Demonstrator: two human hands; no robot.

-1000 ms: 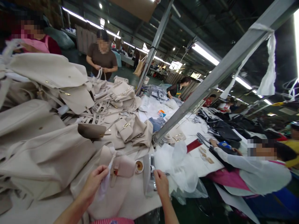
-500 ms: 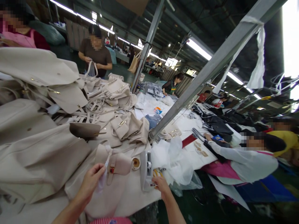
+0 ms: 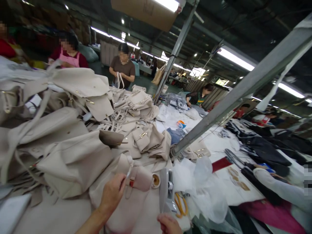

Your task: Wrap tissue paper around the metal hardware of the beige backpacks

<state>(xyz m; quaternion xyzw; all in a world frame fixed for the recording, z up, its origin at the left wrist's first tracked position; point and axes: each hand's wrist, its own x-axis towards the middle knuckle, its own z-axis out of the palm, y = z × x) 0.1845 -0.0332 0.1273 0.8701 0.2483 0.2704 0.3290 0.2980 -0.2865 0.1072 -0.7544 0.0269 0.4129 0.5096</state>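
Observation:
My left hand (image 3: 113, 191) is closed in a pinch on a thin white wrapping strip (image 3: 130, 167), at the top of a beige handbag (image 3: 126, 208). The bag lies in front of me, its flap and a small red-and-gold clasp (image 3: 132, 183) showing. Just right of the flap stands a grey tape dispenser (image 3: 167, 191), with a tape roll (image 3: 156, 180) beside it. Below the dispenser's near end is my right hand (image 3: 170, 224), its fingers curled together and partly cut off by the frame. Whatever it may pinch is too small to make out.
Yellow-handled scissors (image 3: 180, 205) lie right of the dispenser, by crumpled clear plastic bags (image 3: 207, 191). Beige handbags (image 3: 73, 162) are heaped at left. A slanted metal post (image 3: 219, 110) crosses the table. Co-workers stand behind, and a co-worker's sleeve (image 3: 280, 185) reaches in at right.
The view has turned left, so things sit further right. My right hand has drawn back from the tape dispenser toward me, uncovering the scissors. My left hand stays at the white strip.

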